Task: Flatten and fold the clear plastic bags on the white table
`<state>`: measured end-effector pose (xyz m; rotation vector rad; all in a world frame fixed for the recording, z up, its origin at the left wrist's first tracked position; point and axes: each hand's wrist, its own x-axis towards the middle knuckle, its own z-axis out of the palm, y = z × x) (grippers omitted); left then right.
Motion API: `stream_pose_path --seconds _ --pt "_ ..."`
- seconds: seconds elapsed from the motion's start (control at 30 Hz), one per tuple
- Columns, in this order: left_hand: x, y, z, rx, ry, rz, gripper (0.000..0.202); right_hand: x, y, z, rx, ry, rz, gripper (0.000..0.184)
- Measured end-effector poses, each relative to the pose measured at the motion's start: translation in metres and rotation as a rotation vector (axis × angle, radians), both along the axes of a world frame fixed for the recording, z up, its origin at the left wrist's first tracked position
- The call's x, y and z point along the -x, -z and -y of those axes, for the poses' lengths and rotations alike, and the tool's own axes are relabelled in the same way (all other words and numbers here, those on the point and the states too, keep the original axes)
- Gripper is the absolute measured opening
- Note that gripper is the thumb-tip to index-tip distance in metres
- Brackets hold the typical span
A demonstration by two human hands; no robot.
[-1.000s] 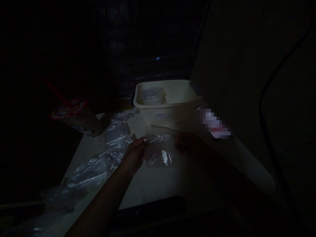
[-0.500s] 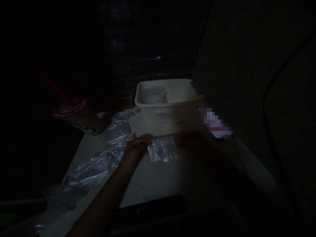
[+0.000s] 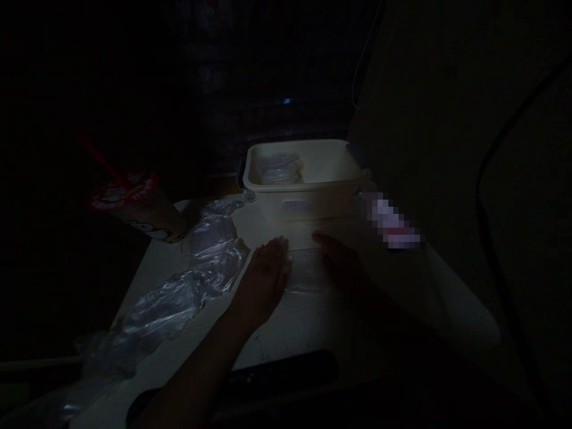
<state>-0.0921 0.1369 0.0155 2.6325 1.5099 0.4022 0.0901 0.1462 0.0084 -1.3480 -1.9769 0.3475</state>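
A flat clear plastic bag lies between the left hand and the right hand on the white counter.

Its long axis runs from one hand to the other, roughly along the counter's near edge; the cream bin stands beyond it, by the far edge. The left fingers lie straight and close together at its left end, gripping nothing; the right hand covers its right end, one finger stretched forward, though it's too dark to tell whether the others hold anything. Neither hand is clearly nearer.
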Motion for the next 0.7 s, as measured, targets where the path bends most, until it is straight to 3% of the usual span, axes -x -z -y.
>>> stream_pose_path --seconds 0.07,0.17,0.3,0.7 --pt "-0.002 0.003 0.003 -0.027 -0.002 -0.071 0.047 0.019 -0.003 0.01 -0.079 -0.053 0.136 0.041" --pt "-0.001 0.006 0.006 -0.032 0.002 -0.162 0.048 0.039 -0.007 0.019 -0.07 -0.107 0.339 0.046" --pt "0.001 0.006 0.008 -0.002 0.008 -0.251 0.051 0.043 -0.004 0.021 -0.044 -0.153 0.501 0.056" --pt "0.002 0.003 0.012 -0.055 -0.02 -0.325 0.05 0.039 0.0 0.022 -0.038 -0.172 0.549 0.056"
